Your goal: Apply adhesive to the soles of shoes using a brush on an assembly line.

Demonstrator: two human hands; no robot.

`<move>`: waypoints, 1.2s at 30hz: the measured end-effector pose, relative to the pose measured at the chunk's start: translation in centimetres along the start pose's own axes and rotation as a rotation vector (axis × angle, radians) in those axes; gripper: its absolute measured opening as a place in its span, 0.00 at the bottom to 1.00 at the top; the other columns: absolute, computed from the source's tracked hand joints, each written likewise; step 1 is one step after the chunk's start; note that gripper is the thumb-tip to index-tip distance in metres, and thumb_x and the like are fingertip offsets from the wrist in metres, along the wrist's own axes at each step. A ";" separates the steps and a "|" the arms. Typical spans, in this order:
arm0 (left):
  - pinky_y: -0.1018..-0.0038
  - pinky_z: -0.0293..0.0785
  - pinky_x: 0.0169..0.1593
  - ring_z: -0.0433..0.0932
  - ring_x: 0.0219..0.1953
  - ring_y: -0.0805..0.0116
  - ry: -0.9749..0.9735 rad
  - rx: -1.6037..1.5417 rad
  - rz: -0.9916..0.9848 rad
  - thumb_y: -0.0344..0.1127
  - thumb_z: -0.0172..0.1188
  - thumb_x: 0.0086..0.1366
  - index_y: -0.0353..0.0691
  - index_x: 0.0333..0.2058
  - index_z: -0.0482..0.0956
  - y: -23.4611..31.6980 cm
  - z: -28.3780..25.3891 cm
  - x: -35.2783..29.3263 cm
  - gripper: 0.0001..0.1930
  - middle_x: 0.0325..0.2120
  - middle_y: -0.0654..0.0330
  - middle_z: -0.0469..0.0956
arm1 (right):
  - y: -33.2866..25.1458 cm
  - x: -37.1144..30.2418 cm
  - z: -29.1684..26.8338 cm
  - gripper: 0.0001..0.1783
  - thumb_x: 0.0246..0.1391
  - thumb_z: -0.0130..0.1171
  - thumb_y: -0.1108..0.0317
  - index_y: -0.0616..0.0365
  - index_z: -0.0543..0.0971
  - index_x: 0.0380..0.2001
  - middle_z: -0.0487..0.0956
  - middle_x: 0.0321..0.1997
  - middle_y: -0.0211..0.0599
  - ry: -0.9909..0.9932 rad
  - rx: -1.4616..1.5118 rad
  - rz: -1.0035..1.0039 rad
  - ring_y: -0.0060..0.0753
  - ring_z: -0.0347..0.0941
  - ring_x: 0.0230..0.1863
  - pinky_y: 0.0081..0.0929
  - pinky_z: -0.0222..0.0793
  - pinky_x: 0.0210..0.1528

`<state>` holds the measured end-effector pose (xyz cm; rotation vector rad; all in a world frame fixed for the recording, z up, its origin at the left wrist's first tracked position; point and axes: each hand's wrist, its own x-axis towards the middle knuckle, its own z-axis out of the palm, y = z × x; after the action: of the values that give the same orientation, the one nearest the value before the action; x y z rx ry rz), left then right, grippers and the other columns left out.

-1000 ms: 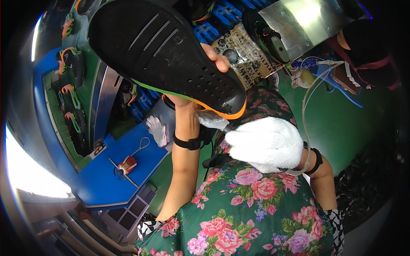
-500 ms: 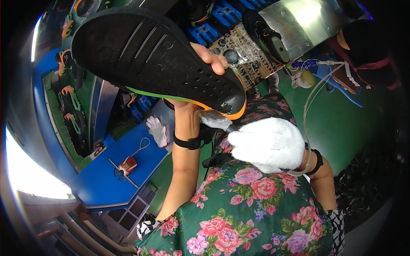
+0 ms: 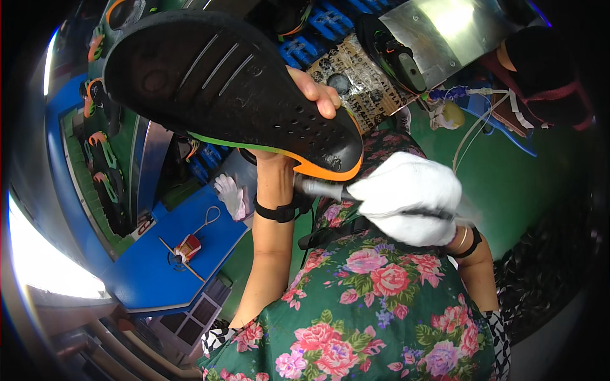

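Note:
A big black shoe sole with an orange and green rim is in my left hand. Bare fingers curl over its far edge, while the palm and thumb are mostly hidden behind it. Three pale slits and several small holes mark its face. My right hand, in a white knit glove, is closed around the dark handle of what looks like a brush. The blurred greyish end points left, just below the sole's orange tip and near my left wrist. Whether it touches the sole I cannot tell.
On the left stands a blue table with a small red object and pale gloves. Tape-covered cardboard and a black shoe part lie beyond the sole. A thin hose hangs at right.
My gloved right hand has turned and shifted slightly up and right, with the brush swinging more level. The sole has stayed nearly in place in my left hand.

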<state>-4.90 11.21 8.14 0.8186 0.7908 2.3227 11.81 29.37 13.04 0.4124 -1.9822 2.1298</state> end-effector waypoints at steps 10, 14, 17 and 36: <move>0.61 0.76 0.50 0.81 0.40 0.53 -0.006 -0.122 -0.156 0.69 0.62 0.59 0.29 0.46 0.73 -0.2 1.5 0.3 0.40 0.35 0.45 0.80 | 0.7 -0.9 -0.1 0.14 0.45 0.69 0.75 0.52 0.87 0.38 0.87 0.42 0.35 -0.082 -0.128 -0.127 0.37 0.83 0.38 0.31 0.78 0.40; 0.60 0.74 0.46 0.80 0.33 0.56 0.132 -0.043 -0.328 0.62 0.62 0.62 0.27 0.40 0.74 0.9 1.6 -0.6 0.34 0.34 0.48 0.78 | 1.2 -0.1 -0.9 0.13 0.45 0.69 0.75 0.53 0.87 0.38 0.87 0.42 0.35 -0.122 -0.039 -0.164 0.37 0.83 0.38 0.32 0.78 0.40; 0.60 0.74 0.47 0.80 0.33 0.55 0.159 -0.129 -0.357 0.67 0.58 0.62 0.27 0.41 0.74 -0.2 2.1 0.4 0.38 0.34 0.45 0.79 | 0.9 -0.8 -1.4 0.16 0.46 0.69 0.76 0.55 0.86 0.41 0.86 0.46 0.37 -0.126 -0.400 -0.216 0.39 0.82 0.40 0.32 0.79 0.39; 0.55 0.86 0.41 0.86 0.39 0.46 0.136 -0.285 -0.833 0.83 0.36 0.58 0.36 0.65 0.66 0.0 -0.5 -1.6 0.55 0.48 0.42 0.80 | 3.2 -0.1 -0.7 0.17 0.45 0.69 0.75 0.50 0.86 0.42 0.86 0.43 0.35 -0.272 -0.236 -0.310 0.35 0.82 0.37 0.28 0.79 0.37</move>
<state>-4.19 10.02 7.27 0.1423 0.6606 1.6787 10.84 29.80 9.98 0.9389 -2.1106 1.7035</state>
